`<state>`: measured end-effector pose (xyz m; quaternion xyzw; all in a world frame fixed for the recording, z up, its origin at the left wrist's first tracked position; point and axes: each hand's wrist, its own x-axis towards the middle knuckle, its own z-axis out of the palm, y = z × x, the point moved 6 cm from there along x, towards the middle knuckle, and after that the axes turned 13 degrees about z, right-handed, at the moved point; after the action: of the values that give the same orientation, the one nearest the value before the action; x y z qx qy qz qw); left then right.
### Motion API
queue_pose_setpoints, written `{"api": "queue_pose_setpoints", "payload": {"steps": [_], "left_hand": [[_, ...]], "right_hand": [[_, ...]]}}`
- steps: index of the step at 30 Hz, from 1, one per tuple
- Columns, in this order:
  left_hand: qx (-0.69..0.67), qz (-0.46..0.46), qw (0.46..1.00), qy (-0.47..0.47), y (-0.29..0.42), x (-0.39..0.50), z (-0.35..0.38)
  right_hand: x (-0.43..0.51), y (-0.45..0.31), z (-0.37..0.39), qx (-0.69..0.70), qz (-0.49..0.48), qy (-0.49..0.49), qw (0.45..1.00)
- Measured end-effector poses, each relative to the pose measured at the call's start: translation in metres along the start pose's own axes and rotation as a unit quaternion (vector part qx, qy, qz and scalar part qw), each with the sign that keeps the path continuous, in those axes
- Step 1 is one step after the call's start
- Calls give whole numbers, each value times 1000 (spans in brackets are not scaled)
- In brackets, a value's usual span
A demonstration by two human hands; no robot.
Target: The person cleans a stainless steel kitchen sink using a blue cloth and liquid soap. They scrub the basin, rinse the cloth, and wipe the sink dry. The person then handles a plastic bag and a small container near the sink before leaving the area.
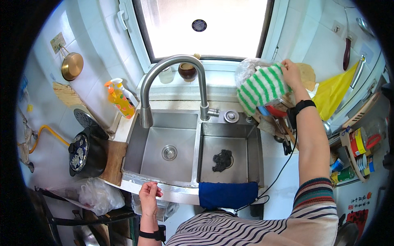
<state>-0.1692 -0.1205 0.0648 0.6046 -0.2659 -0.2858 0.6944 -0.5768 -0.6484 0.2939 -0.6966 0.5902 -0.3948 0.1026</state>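
At the upper right, my right hand [291,73] pinches the top corner of a green-and-white striped cloth [261,87], which lies slanted against a clear plastic bag [247,69]. My left hand [149,196] is loosely curled in front of the sink's near edge; no object shows in it, and its finger gaps are hard to judge. Between them is a steel double-bowl sink [194,147] under a gooseneck faucet [175,58]. A dark, tangled scrubber [222,160] lies by the drain of the right bowl. A blue cloth [228,194] hangs over the sink's front edge.
On the left stand a dark lidded pot [92,156], a wooden board [114,161] and an orange pump bottle [121,101]. A brown jar [187,72] sits on the windowsill. Kitchen utensils [284,135] crowd the right corner near a black cable [284,166]. A yellow cloth [334,90] hangs at right.
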Motion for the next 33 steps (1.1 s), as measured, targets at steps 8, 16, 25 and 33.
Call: {"api": "queue_pose_setpoints", "payload": {"steps": [8, 16, 25, 33], "left_hand": [[4, -20, 1000, 6, -13, -12, -3], [20, -45, 999, 18, -20, -22, -12], [52, -67, 996, 23, -37, -44, -32], [1, -64, 993, 99, -43, -95, -76]], "right_hand": [[3, -82, -13, 368, 63, -253, 892], [-2, -43, -39, -383, 14, 56, 922], [-26, -14, -4, -220, -255, 51, 940], [20, 78, 50, -404, -215, -60, 887]]}}
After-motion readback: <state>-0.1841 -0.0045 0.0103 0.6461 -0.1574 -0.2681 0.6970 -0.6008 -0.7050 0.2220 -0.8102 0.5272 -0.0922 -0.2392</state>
